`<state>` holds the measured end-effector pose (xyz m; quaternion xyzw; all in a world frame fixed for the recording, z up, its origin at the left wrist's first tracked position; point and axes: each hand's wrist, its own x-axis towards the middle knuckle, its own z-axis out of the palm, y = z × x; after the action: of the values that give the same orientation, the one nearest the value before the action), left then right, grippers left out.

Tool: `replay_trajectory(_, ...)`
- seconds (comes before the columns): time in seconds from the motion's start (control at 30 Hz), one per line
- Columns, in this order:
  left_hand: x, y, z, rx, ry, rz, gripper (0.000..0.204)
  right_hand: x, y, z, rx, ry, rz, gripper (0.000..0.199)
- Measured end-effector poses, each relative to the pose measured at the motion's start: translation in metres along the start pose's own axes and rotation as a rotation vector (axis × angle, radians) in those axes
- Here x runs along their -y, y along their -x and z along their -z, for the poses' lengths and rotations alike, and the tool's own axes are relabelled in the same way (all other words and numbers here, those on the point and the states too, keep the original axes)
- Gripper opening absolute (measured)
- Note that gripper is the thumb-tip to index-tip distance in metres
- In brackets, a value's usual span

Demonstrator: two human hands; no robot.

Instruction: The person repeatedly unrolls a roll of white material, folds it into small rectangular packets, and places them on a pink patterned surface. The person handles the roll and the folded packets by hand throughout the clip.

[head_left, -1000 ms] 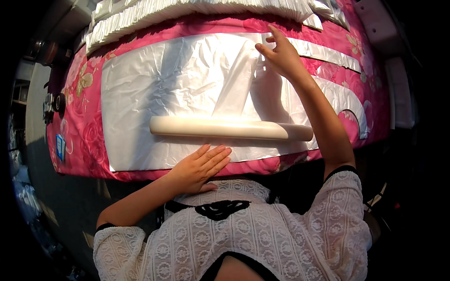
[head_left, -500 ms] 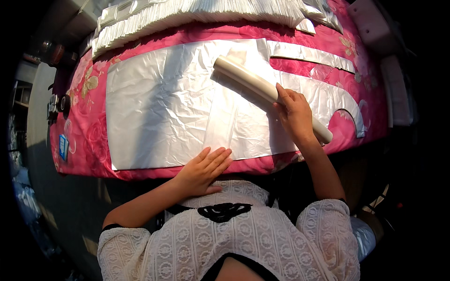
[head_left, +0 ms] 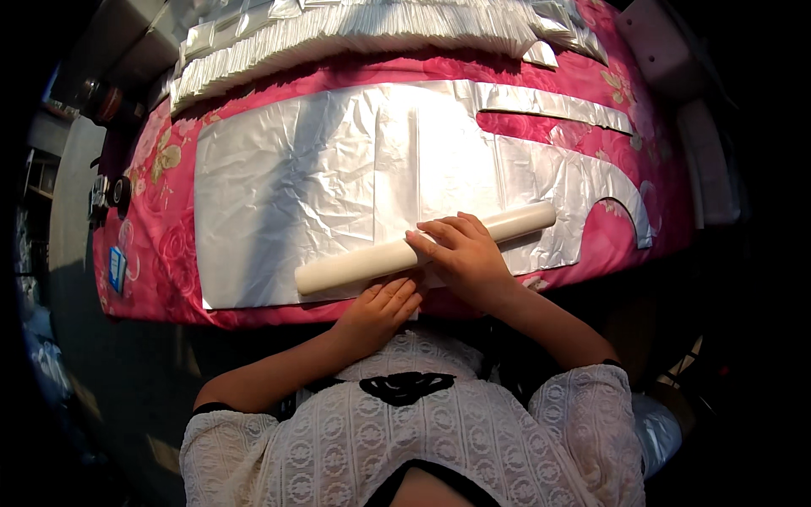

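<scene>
A large white plastic bag (head_left: 245, 203), creased and glossy, lies flat with its two handle strips at the right. Across its near part rests a smooth cream-coloured tube (head_left: 342, 269), slanting up from left to right. My right hand (head_left: 465, 260) is on the tube near its middle, thumb and fingers bent over it. My left hand (head_left: 380, 314) lies at the near edge of the bag, fingers stretched out, its fingertips close below the tube. Whether those fingertips touch the tube cannot be made out.
A pink flowered cloth (head_left: 173, 241) covers the table. A long row of folded white bags (head_left: 363, 38) stands along the far side. At the left are a small blue-and-white packet (head_left: 117, 269), a dark roll (head_left: 121, 195) and a dark bottle (head_left: 106, 101). A pale box (head_left: 663, 42) stands far right.
My right hand has brought the tube nearer and leftward, turning it so its left end now lies nearest me. My left hand has shifted slightly towards me.
</scene>
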<state>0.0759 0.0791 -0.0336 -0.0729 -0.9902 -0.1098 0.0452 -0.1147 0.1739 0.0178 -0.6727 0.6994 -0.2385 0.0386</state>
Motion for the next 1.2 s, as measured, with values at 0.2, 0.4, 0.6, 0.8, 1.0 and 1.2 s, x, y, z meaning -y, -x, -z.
replay_trajectory(0.2, -0.012, -0.001, 0.0, -0.016, -0.16, 0.042, 0.045, -0.044, -0.06, -0.015, -0.066, 0.047, 0.01, 0.041)
replay_trajectory(0.4, -0.009, -0.002, 0.006, -0.028, -0.128, -0.03, 0.046, -0.119, -0.123, -0.009, -0.2, 0.093, -0.003, 0.052)
replay_trajectory(0.6, 0.005, 0.011, 0.023, -0.095, 0.056, 0.0, 0.044, -0.068, -0.083, -0.002, -0.062, -0.043, 0.077, 0.051)
replay_trajectory(0.8, 0.021, 0.012, 0.032, -0.149, 0.309, -0.078, 0.036, -0.007, -0.014, -0.005, 0.313, -0.278, 0.172, 0.053)
replay_trajectory(1.0, 0.041, 0.006, 0.042, -0.285, 0.503, -0.091, 0.044, -0.007, -0.005, -0.018, 0.162, -0.183, 0.101, 0.048)
replay_trajectory(1.2, 0.057, -0.013, 0.044, -0.154, 0.178, 0.038, 0.057, -0.012, -0.005, -0.016, 0.047, -0.043, 0.083, 0.038)
